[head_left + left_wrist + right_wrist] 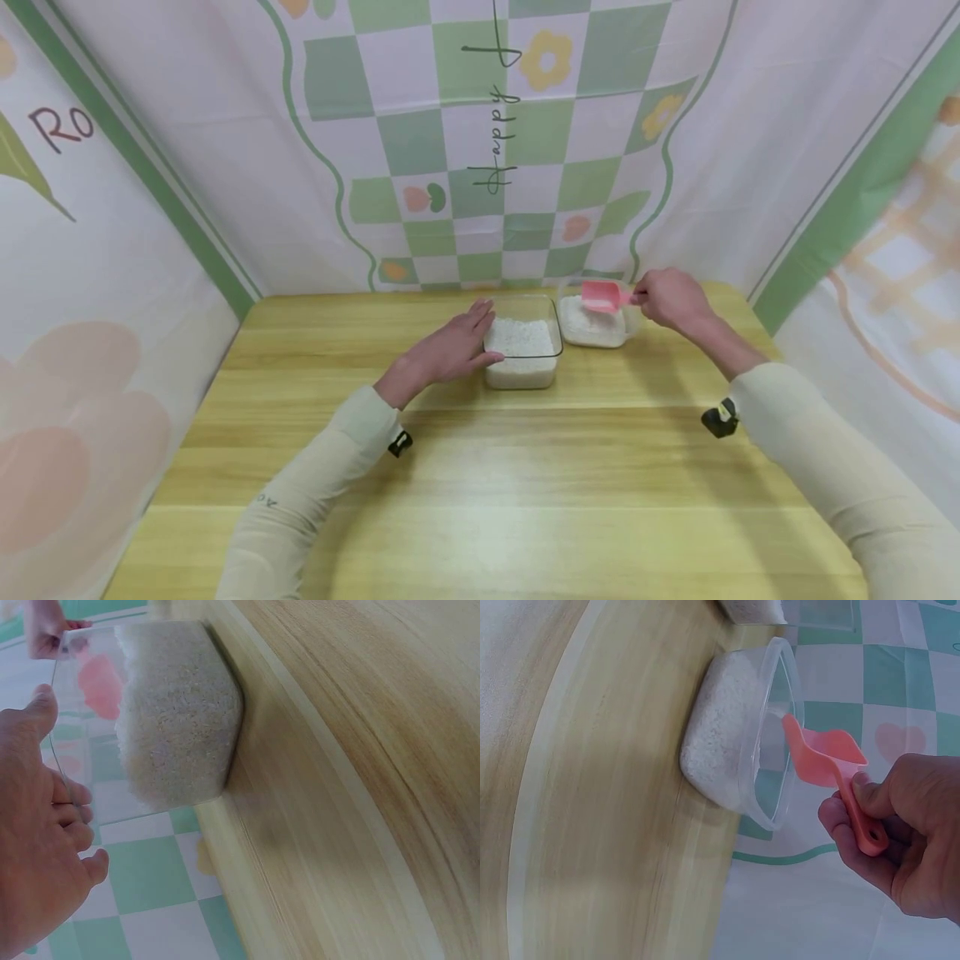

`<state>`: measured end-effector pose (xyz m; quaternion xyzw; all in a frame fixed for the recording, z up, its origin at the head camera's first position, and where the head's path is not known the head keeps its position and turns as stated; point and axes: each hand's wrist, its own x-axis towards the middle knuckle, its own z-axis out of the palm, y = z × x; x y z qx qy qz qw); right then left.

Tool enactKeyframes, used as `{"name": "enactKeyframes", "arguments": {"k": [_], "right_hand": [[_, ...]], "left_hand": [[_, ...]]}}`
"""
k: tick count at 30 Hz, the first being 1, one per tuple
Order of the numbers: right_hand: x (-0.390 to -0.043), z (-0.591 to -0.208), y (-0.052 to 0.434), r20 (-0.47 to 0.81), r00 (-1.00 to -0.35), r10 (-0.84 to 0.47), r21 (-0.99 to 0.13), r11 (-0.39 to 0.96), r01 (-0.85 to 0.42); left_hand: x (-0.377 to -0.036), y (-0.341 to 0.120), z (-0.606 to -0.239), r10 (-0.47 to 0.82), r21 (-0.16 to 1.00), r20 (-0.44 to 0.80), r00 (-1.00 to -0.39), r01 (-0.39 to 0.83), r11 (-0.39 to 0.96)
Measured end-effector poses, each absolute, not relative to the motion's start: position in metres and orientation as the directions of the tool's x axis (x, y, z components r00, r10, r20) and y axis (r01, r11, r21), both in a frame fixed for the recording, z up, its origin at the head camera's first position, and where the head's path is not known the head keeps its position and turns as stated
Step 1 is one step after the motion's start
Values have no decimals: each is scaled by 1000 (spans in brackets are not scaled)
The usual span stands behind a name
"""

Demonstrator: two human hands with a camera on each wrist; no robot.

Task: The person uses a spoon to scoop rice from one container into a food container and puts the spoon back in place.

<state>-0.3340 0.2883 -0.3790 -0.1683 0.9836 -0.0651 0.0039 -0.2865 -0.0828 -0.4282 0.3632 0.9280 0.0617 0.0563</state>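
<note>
My right hand (672,297) grips the handle of a pink scoop (829,757). The scoop hangs over the mouth of a clear plastic tub (769,802) that holds white rice (721,724); in the head view the scoop looks tilted, and I cannot tell whether any rice is in it. To the left of the tub stands a clear square container (521,382), about half full of rice (180,712). My left hand (457,346) rests against that container's left rim, its fingers spread and fairly straight, the thumb along the near edge.
Both containers stand near the back edge of a wooden table (480,475). Behind it hangs a green-and-white checked cloth (540,183) with flowers and lettering. More printed cloth hangs at the left and right sides.
</note>
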Motion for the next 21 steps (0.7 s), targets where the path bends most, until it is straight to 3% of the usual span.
{"name": "enactKeyframes", "arguments": {"k": [14, 21], "right_hand": [[-322, -377, 290, 169, -917, -362, 46, 932, -359], [-310, -366, 292, 225, -908, -353, -68, 924, -376]], "left_hand": [[-286, -82, -428, 683, 165, -65, -728, 667, 727], [-286, -84, -426, 687, 157, -65, -724, 673, 723]]}}
